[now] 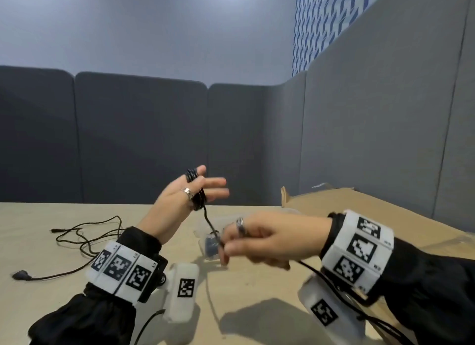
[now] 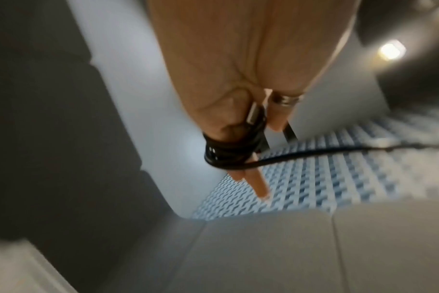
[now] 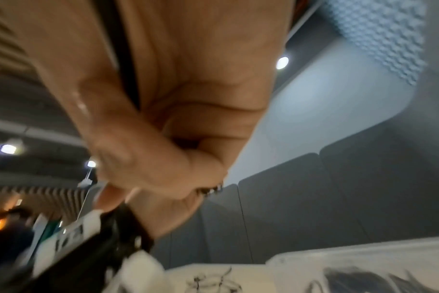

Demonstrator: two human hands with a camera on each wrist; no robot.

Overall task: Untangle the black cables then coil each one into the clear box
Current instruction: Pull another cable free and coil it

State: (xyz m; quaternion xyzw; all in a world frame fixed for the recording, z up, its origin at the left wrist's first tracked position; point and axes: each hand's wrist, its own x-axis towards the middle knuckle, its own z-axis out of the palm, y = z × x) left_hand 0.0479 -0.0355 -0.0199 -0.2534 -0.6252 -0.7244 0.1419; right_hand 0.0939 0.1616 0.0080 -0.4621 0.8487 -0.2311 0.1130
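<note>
My left hand [image 1: 203, 188] is raised above the table with a black cable coil [image 1: 196, 193] wound round its straight fingers. In the left wrist view the thumb presses a metal connector [image 2: 253, 115] against the coil [image 2: 223, 152]. From the coil a taut strand [image 1: 209, 222] runs down to my right hand [image 1: 226, 244], which pinches it between thumb and fingers. Behind that hand sits the clear box [image 1: 205, 231], and the right wrist view shows the box [image 3: 364, 259] with dark cable inside. A second black cable [image 1: 84, 238] lies loose on the table at the left, its plug [image 1: 21, 275] nearest me.
The light wooden table [image 1: 257, 288] has grey partition panels [image 1: 141, 139] along its back and right side. An open cardboard box [image 1: 347, 203] lies at the right, behind my right wrist.
</note>
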